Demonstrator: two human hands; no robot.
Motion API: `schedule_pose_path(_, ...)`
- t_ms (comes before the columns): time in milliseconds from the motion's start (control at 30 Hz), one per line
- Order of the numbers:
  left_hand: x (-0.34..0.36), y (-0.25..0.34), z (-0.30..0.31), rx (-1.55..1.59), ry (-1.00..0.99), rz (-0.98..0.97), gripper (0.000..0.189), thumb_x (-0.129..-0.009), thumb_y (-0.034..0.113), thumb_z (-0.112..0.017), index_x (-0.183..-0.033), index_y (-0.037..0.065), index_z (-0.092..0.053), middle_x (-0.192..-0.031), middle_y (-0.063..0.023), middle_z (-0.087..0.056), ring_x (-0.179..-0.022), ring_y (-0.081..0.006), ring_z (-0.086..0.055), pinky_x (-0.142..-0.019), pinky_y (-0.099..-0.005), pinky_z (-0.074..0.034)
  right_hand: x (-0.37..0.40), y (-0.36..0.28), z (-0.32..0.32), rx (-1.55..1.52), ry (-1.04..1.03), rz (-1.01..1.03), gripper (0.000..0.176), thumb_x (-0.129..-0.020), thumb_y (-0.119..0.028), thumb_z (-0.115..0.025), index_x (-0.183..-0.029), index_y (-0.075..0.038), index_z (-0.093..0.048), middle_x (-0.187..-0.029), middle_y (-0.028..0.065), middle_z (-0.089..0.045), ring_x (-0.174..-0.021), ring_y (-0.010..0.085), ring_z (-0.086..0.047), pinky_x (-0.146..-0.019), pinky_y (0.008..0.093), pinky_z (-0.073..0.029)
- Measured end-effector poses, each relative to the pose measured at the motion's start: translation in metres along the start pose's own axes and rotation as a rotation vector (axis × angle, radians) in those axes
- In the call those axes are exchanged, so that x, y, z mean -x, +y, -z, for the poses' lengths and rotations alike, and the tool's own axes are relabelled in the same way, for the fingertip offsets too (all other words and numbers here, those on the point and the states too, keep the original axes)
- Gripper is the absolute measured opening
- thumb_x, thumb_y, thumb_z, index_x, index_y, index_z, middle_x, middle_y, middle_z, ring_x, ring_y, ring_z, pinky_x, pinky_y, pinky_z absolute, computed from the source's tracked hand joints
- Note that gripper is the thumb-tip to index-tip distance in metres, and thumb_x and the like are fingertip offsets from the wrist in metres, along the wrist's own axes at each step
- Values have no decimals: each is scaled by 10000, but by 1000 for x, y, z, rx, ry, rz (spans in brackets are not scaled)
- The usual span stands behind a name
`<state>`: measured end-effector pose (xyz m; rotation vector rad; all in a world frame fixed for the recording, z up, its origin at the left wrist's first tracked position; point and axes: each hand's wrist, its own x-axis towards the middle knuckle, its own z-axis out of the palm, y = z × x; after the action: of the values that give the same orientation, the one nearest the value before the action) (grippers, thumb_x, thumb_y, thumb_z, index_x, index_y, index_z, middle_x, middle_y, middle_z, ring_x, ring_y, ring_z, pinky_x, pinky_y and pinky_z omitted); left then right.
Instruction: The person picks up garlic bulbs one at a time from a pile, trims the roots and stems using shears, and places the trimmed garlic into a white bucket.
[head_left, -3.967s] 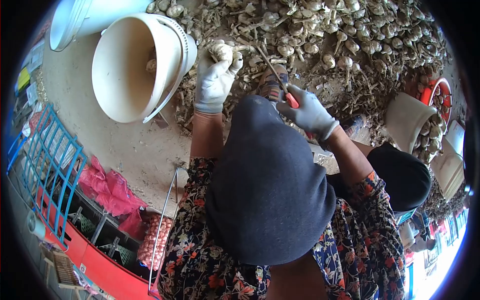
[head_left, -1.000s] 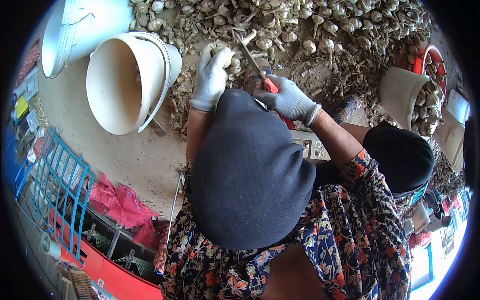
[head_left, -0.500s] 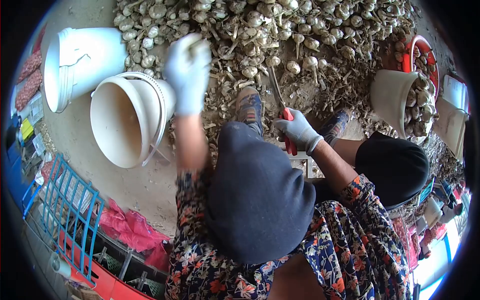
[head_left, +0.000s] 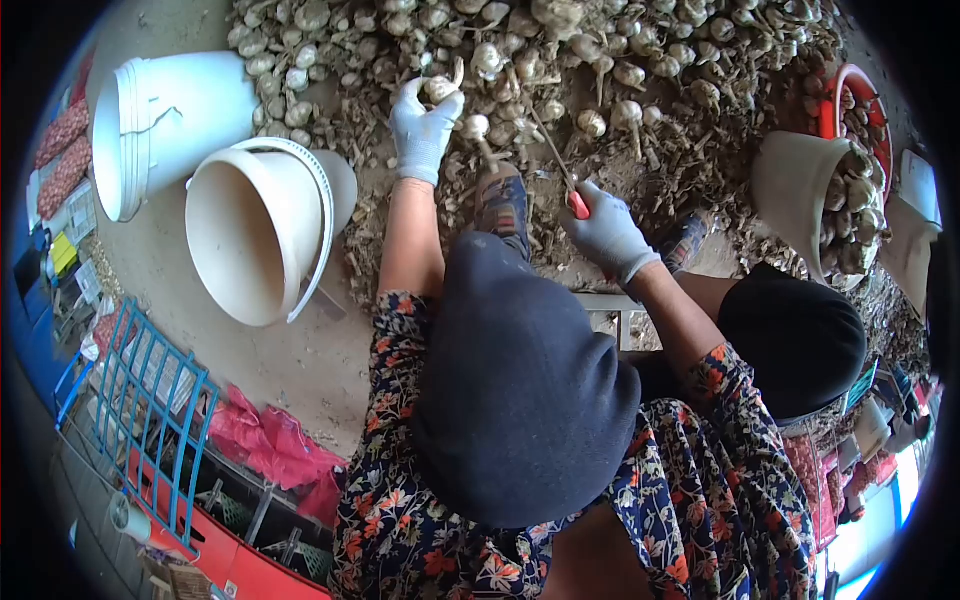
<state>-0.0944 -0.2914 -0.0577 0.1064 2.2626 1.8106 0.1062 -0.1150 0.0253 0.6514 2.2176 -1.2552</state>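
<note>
My left hand [head_left: 424, 140], in a pale glove, is closed round a garlic bulb [head_left: 438, 90] at the near edge of the garlic heap [head_left: 640, 50]. The bulb's short stem points up and right past my fingers. In my gloved right hand [head_left: 610, 235] is a pair of red-handled shears [head_left: 577, 204], its long metal blades slanting up and left toward the heap. Between the hands, a bulb with its stem [head_left: 476, 127] lies just above my shoe [head_left: 502, 210].
At left stand a white bucket [head_left: 190, 120] and a cream bucket [head_left: 235, 240], both tipped over. A bucket at right [head_left: 800, 195] holds several bulbs, beside a red basket [head_left: 850, 90]. Dry stalks litter the floor, and a blue metal rack [head_left: 150, 400] stands lower left.
My left hand has moved right and slightly down, from beside the cream bucket to the heap's near edge. My right hand and the shears have shifted slightly right and turned.
</note>
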Motion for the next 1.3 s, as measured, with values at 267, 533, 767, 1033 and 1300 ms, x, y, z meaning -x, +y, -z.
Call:
schedule_pose_path(267,34,64,13,-189,-161,-174,366,-723,-21,-681,-1072,-45,-574,-910,-52,-607,-801,-134,-593,-744,-252,-506,-15,-56,14,50,-69,174,426,-832,-357,-575,-972,36,-492,-863,292,-615,-879,449,-600,-785,469,-469)
schedule_pose_path(533,53,64,28,729,-291,204,356,-862,-8,-529,-1198,97,-578,-1094,-119,-635,-907,-196,-651,-730,-326,-554,10,-43,6,21,-27,228,290,-811,-268,-601,-870,14,-565,-779,253,-613,-795,437,-612,-706,458,-478)
schedule_pose_path(767,63,74,24,533,-186,2,267,-845,-27,-607,-1097,59,-596,-1106,-103,-608,-935,-98,-587,-735,-245,-526,11,-55,19,325,126,246,331,-837,-303,-591,-945,-6,-490,-782,254,-620,-791,407,-635,-725,468,-505)
schedule_pose_path(1033,65,77,41,168,-242,4,639,-713,-62,-670,-1298,-62,-413,-1170,-138,-552,-1024,-149,-555,-877,-264,-486,-1,-65,23,754,181,433,381,-844,-355,-586,-1040,-43,-487,-903,158,-593,-864,317,-619,-743,467,-469)
schedule_pose_path(1300,73,83,44,133,-287,87,545,-717,-14,-722,-1212,-78,-504,-939,-74,-642,-808,-95,-600,-750,-233,-510,-1,-64,17,840,88,414,388,-830,-275,-600,-1107,-45,-455,-837,142,-596,-776,338,-629,-691,447,-490)
